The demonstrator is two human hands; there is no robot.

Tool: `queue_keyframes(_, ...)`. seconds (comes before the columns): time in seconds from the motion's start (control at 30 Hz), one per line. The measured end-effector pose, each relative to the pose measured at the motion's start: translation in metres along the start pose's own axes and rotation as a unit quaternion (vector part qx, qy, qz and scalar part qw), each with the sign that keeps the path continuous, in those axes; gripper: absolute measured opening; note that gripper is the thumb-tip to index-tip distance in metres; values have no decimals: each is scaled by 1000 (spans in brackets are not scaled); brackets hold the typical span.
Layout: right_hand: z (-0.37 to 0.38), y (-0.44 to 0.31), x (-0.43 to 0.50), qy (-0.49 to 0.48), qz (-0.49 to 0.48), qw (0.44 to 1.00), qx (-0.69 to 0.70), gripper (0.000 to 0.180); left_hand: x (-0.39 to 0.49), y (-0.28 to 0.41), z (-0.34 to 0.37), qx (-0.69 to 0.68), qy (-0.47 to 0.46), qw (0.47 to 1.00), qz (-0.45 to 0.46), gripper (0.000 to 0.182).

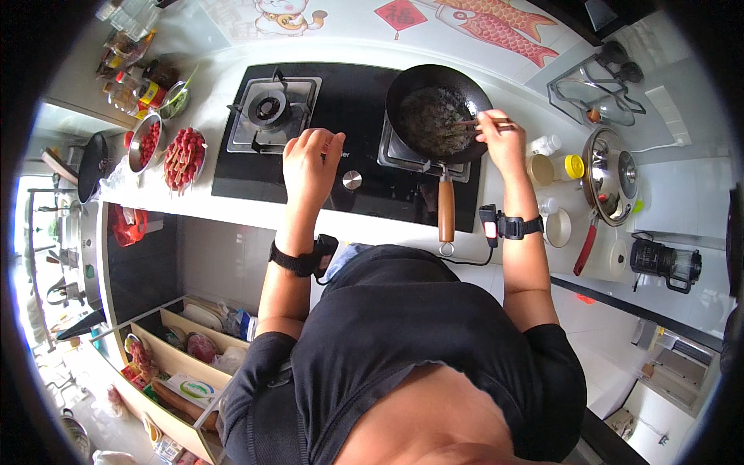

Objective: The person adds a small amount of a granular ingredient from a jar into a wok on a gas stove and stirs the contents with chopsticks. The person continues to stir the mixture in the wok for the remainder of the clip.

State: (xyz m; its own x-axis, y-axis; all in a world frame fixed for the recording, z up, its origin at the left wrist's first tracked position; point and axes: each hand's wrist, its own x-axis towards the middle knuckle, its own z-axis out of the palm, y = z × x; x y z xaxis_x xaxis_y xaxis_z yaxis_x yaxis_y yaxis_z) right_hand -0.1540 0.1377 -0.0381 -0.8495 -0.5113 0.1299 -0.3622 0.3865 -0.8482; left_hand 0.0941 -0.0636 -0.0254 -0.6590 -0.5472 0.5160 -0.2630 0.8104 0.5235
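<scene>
My right hand (501, 136) grips wooden chopsticks (465, 123), whose far ends dip into a dark wok (401, 125). Foamy, brownish liquid (433, 116) covers the wok's bottom. The wok sits on the right burner of a black glass gas hob (354, 93), its wooden handle (446, 209) pointing towards me. My left hand (314, 160) hovers at the hob's left burner (268, 108), back of the hand up and fingers curled together. No object shows in it, though its fingertips are hidden.
Skewered red fruit (185, 154) and a metal bowl of loose red fruit (149, 144) stand left of the hob. Bottles (131, 93) crowd behind them. Jars (540, 170), a lidded pan (607, 174) and a blender (662, 261) occupy the right side. A drawer (174, 372) is pulled out at lower left.
</scene>
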Motion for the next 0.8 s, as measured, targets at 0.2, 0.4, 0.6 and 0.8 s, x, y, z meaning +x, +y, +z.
queue_keyframes(0.2, -8, 0, 0, 87, -98, 990, -57, 21, -1, 0, 1, -14, -5, 999, 34, 13)
queue_keyframes(0.4, -8, -1, -6, -58, -10, 996, 62, 22, -2, -3, 2, -13, -9, 999, 33, 11)
queue_keyframes(0.6, -10, 6, -5, 28, -19, 998, -60, 18, 1, -4, 2, -19, 9, 1000, 18, 12)
queue_keyframes(0.8, -11, 5, -1, 4, -95, 994, -51, 21, 2, -7, 4, -22, -11, 999, 22, 12)
